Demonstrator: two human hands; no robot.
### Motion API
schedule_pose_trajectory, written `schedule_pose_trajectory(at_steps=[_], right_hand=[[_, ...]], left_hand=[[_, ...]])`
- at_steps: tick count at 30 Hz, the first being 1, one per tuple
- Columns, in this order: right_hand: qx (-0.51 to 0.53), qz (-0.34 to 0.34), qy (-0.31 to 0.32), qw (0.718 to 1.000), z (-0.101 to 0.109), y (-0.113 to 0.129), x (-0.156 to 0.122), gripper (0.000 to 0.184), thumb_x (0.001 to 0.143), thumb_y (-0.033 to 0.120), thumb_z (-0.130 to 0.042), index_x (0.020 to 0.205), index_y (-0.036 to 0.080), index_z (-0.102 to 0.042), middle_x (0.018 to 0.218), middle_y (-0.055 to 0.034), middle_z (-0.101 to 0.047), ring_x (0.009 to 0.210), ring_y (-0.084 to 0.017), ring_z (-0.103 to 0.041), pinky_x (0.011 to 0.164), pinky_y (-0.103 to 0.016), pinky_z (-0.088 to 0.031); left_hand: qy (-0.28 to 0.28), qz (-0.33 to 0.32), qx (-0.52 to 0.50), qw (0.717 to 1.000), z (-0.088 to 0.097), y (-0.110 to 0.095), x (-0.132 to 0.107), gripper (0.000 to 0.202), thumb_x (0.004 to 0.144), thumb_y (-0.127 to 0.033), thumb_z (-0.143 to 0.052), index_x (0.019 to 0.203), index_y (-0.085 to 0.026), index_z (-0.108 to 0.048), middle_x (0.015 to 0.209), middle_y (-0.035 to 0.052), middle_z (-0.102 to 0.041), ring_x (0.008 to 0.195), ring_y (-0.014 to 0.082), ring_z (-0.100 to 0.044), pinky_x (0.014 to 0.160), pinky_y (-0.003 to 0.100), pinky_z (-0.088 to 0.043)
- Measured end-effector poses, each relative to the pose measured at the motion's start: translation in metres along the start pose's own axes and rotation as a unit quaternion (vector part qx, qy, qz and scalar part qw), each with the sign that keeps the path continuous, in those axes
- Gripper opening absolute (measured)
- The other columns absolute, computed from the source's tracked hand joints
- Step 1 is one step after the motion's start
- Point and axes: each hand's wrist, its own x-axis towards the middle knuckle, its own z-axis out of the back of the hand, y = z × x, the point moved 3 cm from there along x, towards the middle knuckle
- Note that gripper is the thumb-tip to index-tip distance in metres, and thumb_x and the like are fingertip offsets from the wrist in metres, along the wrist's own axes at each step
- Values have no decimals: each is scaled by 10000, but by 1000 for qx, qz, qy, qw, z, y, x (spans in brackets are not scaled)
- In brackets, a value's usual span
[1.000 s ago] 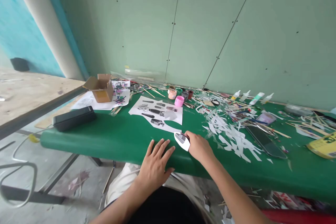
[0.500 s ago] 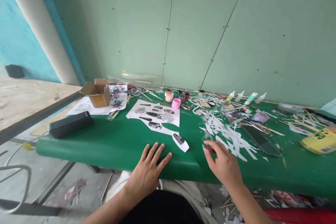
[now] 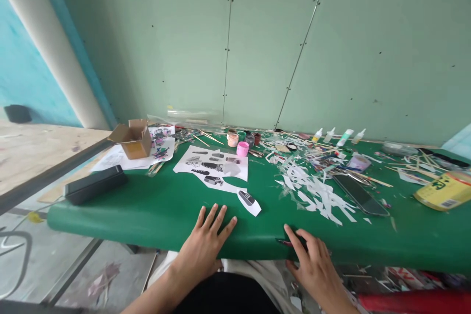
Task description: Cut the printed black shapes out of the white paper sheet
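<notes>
My left hand (image 3: 206, 245) lies flat on the near rolled edge of the green table (image 3: 154, 208), fingers spread, holding nothing. My right hand (image 3: 312, 262) rests at the same edge further right, fingers stretched out over a small dark and red object (image 3: 285, 242) that I cannot make out. A small white paper cut-out with a dark printed shape (image 3: 249, 202) lies on the table between and beyond the two hands. A larger printed sheet with several dark shapes (image 3: 213, 167) lies behind it.
White paper scraps (image 3: 316, 194), a dark phone (image 3: 358, 194), wooden sticks and small glue bottles (image 3: 336, 135) litter the right side. Small paint pots (image 3: 243, 147) stand mid-back. An open cardboard box (image 3: 134, 137) and a black case (image 3: 93, 184) sit left. A yellow packet (image 3: 439, 189) lies far right.
My right hand let go of the small cut-out, which now lies on the table, and moved right and back to the table's near edge. The left hand stayed flat.
</notes>
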Motion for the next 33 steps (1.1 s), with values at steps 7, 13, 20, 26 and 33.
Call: schedule_pose_trajectory(at_steps=[7,13,20,26,33], right_hand=[[35,-4,7,999,5,-3,12,717,850,205,-478,1527,233,-243,1059,-145,-545,934,-310,-577,750,-436,-509],[54,14,40,998,3,-10,11,664,864,247,-504,1496,237,-303,1098,-149,-560,985,-311,-597,777,-424,-528],[197,-37,167,965,32,-20,32,396,970,372,-408,1351,285,-477,1154,-115,-594,972,-200,-661,722,-280,-560],[253,-106,190,943,44,-17,70,342,1010,342,-261,1103,251,-577,848,-48,-716,704,-162,-698,592,-244,-525],[240,-115,227,937,27,-1,113,327,997,336,-293,1165,246,-559,959,-56,-740,766,-180,-715,536,-235,-479]], left_hand=[[12,15,25,1000,8,1,14,1070,648,-363,-746,1540,-256,-165,1584,163,-231,1451,415,-188,1123,685,-181],[20,18,15,1000,10,1,13,1035,673,-321,-738,1538,-262,-173,1592,153,-210,1456,411,-172,1125,685,-173],[-78,15,-53,995,30,-14,26,825,817,-491,-650,1512,-289,-254,1589,114,-248,1439,341,-280,1130,620,-265],[-96,-29,-75,992,23,-27,61,621,874,-548,-558,1396,-228,-454,1499,110,-433,1372,340,-399,1105,604,-330],[-216,-38,-110,969,10,-27,33,285,883,-312,-574,1158,-237,-592,1378,36,-571,1290,240,-502,1136,455,-341]])
